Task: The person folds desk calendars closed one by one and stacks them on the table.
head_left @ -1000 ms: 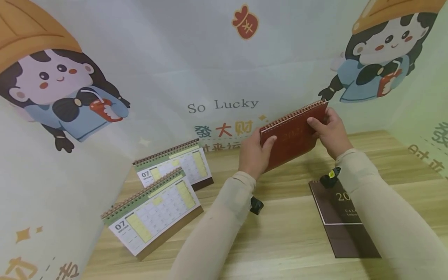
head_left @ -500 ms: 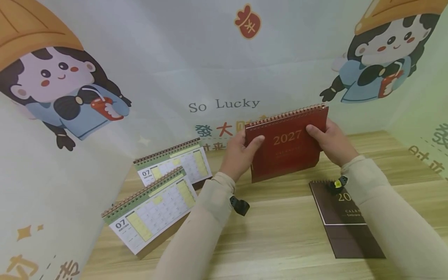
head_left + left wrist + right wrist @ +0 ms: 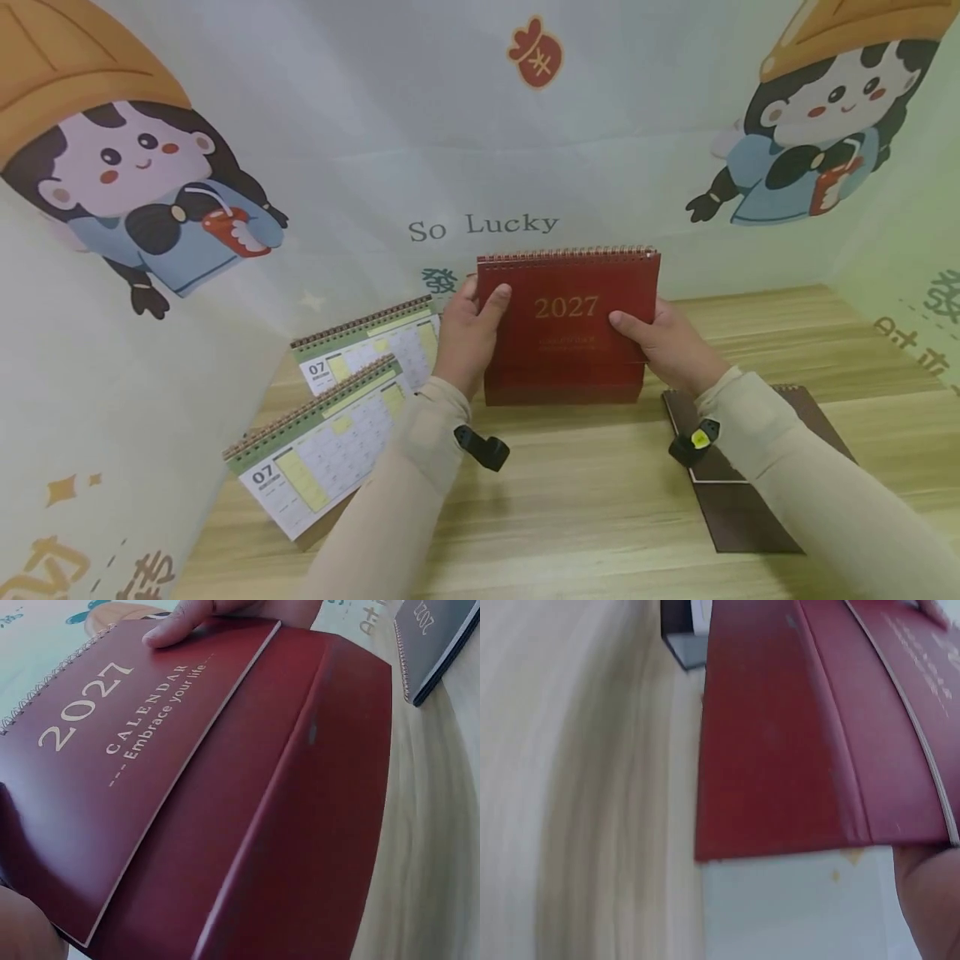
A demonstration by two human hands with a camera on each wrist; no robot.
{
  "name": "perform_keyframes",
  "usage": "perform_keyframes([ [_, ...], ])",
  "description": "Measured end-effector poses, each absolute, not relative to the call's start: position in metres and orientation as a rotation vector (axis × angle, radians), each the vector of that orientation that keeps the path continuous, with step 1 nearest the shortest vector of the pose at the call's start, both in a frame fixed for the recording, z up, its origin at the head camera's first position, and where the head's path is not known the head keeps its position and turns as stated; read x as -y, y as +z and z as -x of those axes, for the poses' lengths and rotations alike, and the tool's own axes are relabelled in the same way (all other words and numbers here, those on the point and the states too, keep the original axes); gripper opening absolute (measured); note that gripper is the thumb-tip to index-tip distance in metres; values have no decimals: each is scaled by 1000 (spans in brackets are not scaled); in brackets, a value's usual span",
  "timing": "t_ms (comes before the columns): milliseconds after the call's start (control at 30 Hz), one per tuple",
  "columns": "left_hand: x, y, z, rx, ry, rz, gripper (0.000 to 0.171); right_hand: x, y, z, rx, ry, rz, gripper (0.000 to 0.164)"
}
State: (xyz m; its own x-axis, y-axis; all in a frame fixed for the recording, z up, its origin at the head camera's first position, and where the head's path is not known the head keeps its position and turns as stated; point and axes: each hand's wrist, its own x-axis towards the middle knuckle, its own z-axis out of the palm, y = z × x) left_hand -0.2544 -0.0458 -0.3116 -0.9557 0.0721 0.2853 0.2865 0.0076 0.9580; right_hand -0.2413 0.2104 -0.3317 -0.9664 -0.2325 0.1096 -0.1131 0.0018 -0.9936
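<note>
- A dark-red "2027" desk calendar with a metal spiral along its top (image 3: 567, 329) is held nearly upright mid-scene, toward the far side; whether its base touches the wood-grain tabletop (image 3: 570, 500) is unclear.
- The person's left hand (image 3: 468, 337) and right hand (image 3: 678, 342) grip its left and right sides, thumbs on the cover.
- It looks light, stiff and smooth, perhaps slightly slippery; the side edges seem the best hold, sparing the spiral.
- Pale cartoon-printed walls (image 3: 360, 125) enclose the tabletop; a dark-brown calendar (image 3: 742, 517) sits right, two white-and-green calendars (image 3: 333, 462) left.
</note>
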Motion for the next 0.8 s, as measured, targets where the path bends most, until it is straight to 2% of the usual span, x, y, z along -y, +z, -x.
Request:
perform_keyframes([
  [200, 55, -318, 246, 2165, -2154, 328, 38, -195, -335, 233, -2261, -2130, 260, 46],
  [400, 69, -333, 229, 2618, -1847, 447, 44, -192, -339, 229, -2159, -2243, 191, 41],
  [633, 85, -345, 211, 2793, -1712, 506, 47, -189, -341, 220, -2222, -2114, 203, 54],
  [800, 92, -352, 203, 2805, -1755, 450, 48, -189, -346, 211, -2239, -2021, 254, 45],
])
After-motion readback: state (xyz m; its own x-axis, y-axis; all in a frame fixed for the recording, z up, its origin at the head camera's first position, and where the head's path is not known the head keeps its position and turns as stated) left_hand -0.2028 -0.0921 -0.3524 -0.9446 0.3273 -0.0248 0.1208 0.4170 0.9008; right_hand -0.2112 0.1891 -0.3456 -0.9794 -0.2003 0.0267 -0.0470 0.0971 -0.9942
